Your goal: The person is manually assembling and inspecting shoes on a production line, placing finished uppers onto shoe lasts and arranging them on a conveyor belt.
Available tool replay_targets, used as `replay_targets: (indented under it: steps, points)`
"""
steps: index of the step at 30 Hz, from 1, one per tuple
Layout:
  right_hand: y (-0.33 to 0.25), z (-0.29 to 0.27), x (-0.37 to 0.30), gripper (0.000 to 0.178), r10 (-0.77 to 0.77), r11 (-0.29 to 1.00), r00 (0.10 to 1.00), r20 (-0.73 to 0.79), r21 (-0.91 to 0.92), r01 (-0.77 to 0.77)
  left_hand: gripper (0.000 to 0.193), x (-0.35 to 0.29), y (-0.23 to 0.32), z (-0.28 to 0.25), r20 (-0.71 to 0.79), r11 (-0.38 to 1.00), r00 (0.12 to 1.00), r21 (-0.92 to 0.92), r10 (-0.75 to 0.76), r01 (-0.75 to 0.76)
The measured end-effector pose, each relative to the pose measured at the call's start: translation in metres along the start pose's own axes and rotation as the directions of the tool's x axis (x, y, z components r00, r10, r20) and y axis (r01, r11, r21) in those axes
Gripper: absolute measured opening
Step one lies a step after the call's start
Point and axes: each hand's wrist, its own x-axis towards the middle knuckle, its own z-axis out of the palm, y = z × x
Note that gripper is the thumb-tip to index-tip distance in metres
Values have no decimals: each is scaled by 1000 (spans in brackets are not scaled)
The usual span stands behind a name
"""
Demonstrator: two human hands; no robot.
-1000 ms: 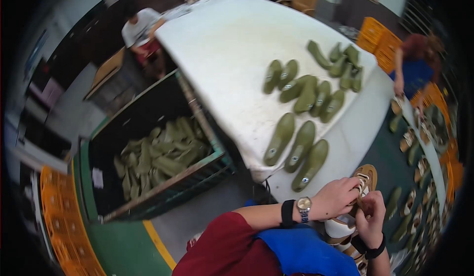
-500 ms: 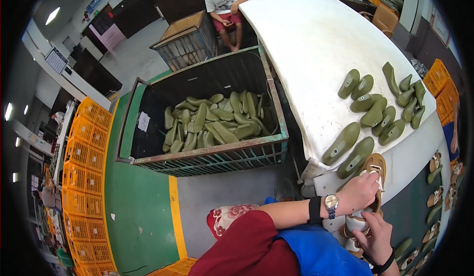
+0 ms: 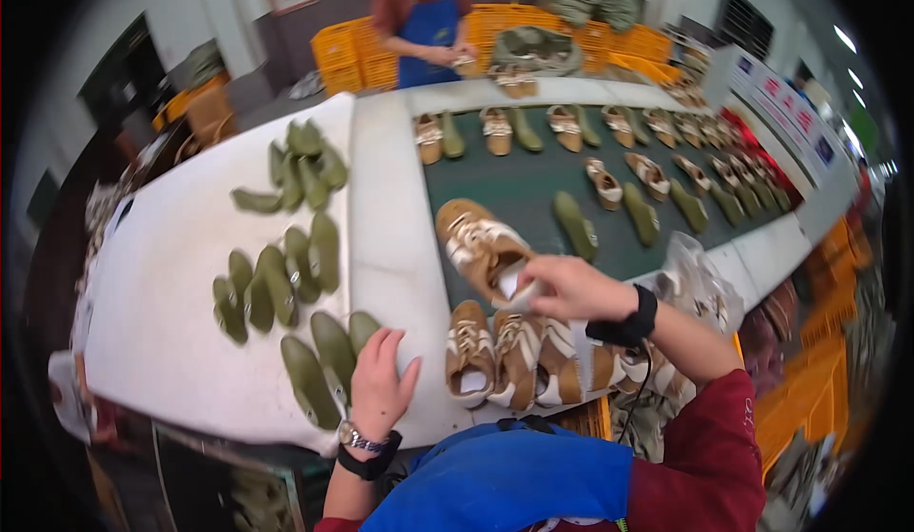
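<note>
A tan and white lace-up shoe hangs toe-up over the edge of the green belt, held at its heel by my right hand. My left hand, with a watch at the wrist, is empty, its fingers stretched out. It is beside a green shoe last, part of which it hides; I cannot tell if they touch. Two more green lasts lie just left of that hand. Below the held shoe stands a row of several similar shoes along the near table edge.
More green lasts lie grouped on the white tabletop. Shoes and lasts stand in rows on the green belt. Across it, a person in a blue apron handles a shoe near orange crates. A clear plastic bag sits at right.
My view has swung to the right, toward the belt. Both hands were on a shoe before; now my right hand holds one up alone, and my left is off it near the lasts.
</note>
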Motion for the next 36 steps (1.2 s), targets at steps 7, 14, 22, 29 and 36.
replay_targets:
  steps: [7, 14, 22, 29, 36]
  points:
    - [169, -18, -15, 30, 509, 853, 856, -85, -79, -515, 42, -14, -81, 38, 291, 965, 953, 262, -90, 11]
    - [262, 23, 44, 32, 679, 723, 732, -55, -122, -680, 41, -54, -124, 42, 334, 933, 878, 228, -342, 277]
    - [236, 15, 36, 46, 659, 725, 703, -268, -24, -689, 73, -55, -91, 51, 535, 859, 672, 305, -512, 412]
    - [123, -33, -16, 31, 332, 943, 942, 52, -31, -331, 65, -63, -107, 67, 500, 929, 785, 239, -366, 281]
    - [17, 9, -91, 27, 113, 978, 879, 463, 104, -180, 58, -49, -95, 63, 538, 918, 778, 378, -324, 121]
